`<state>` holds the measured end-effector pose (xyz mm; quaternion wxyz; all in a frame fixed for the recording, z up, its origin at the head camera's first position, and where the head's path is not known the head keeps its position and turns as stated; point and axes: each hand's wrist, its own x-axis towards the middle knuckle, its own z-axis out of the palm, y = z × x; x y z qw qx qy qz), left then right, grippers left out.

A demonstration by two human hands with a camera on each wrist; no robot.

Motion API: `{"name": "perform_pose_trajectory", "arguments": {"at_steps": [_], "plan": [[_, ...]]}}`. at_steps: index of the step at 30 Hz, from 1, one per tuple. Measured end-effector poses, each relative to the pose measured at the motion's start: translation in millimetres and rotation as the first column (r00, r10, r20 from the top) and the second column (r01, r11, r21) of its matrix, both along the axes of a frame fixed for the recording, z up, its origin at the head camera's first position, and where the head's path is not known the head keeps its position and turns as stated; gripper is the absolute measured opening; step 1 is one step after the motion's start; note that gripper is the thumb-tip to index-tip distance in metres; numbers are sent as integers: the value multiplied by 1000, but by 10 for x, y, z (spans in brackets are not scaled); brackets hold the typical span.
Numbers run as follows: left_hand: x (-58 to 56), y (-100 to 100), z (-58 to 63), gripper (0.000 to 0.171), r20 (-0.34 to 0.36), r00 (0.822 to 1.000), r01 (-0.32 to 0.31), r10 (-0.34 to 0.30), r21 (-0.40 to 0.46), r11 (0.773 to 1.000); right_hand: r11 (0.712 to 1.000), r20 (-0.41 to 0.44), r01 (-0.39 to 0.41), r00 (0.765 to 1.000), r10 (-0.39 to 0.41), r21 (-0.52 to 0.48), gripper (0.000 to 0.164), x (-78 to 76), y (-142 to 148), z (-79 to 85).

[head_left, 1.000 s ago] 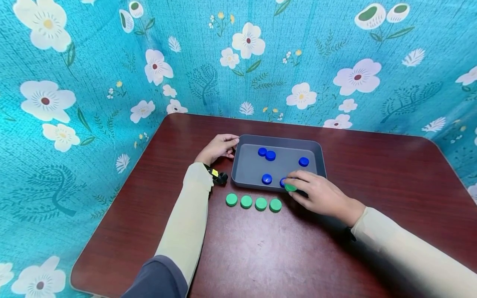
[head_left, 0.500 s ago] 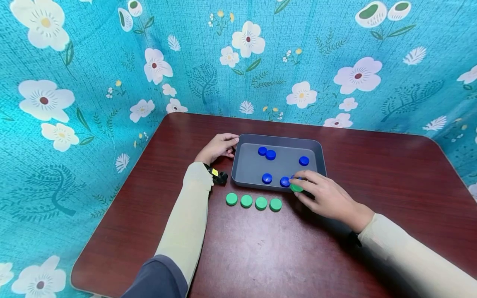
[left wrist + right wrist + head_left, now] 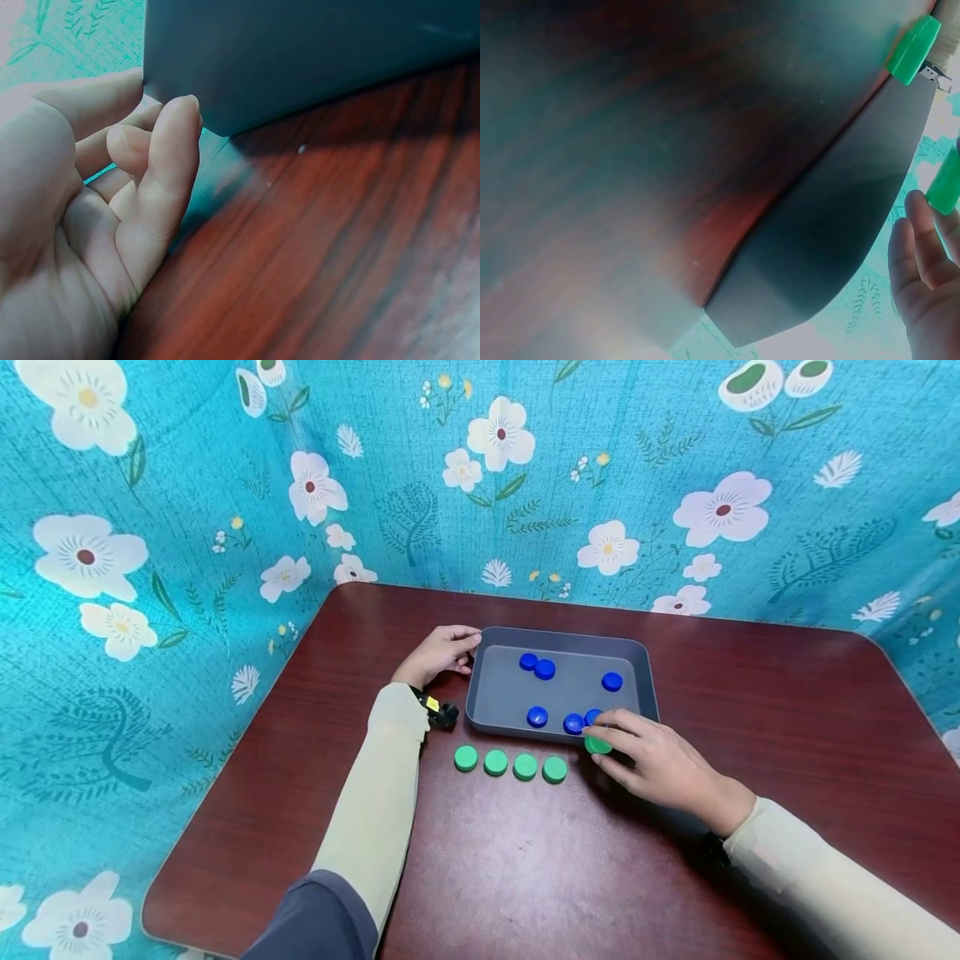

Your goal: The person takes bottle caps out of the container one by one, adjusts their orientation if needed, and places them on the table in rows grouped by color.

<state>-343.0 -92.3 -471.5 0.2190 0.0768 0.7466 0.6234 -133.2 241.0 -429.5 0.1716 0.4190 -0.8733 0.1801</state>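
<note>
My left hand [image 3: 438,653] grips the left end of a grey rectangular tray [image 3: 491,693] near its far corner. In the left wrist view, the fingers [image 3: 174,150] curl close against the tray's outer corner [image 3: 247,67]. My right hand [image 3: 660,760] pinches a round green cap [image 3: 597,746] just at the tray's front rim, toward the right; the cap also shows at the fingertips in the right wrist view. Several blue caps [image 3: 612,682] lie scattered inside the tray, two of them together toward the back [image 3: 544,669]. One blue cap [image 3: 593,717] sits right beyond the right fingertips.
In front of the tray, several green caps [image 3: 525,767] stand in a neat row on the dark reddish table [image 3: 480,877]. A black wrist camera [image 3: 442,714] is strapped to the left wrist. Blue flowered cloth [image 3: 420,460] hangs behind and to the left of the table.
My right hand has shifted right with the green cap, then drawn slightly back toward me, exposing more of a blue cap. The left hand has kept its place on the tray.
</note>
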Motion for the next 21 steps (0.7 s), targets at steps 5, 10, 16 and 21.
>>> {"name": "perform_pose_trajectory", "arguments": {"at_steps": [5,10,16,21], "plan": [[-16,-3,-9,36,-9,1000,-1,0,-20,1000,1000,-13,-13,1000,13,14,31,4,-13,-29],[-23,-4,3,36,-11,1000,-6,5,-27,1000,998,15,-4,1000,3,56,35,10,-48,-41],[-18,-2,1,36,-9,1000,-2,2,-26,1000,998,44,-21,999,18,67,33,40,-92,-40],[-16,1,-3,35,-10,1000,-3,3,-15,1000,996,56,-50,997,46,68,33,46,-115,-49]]}}
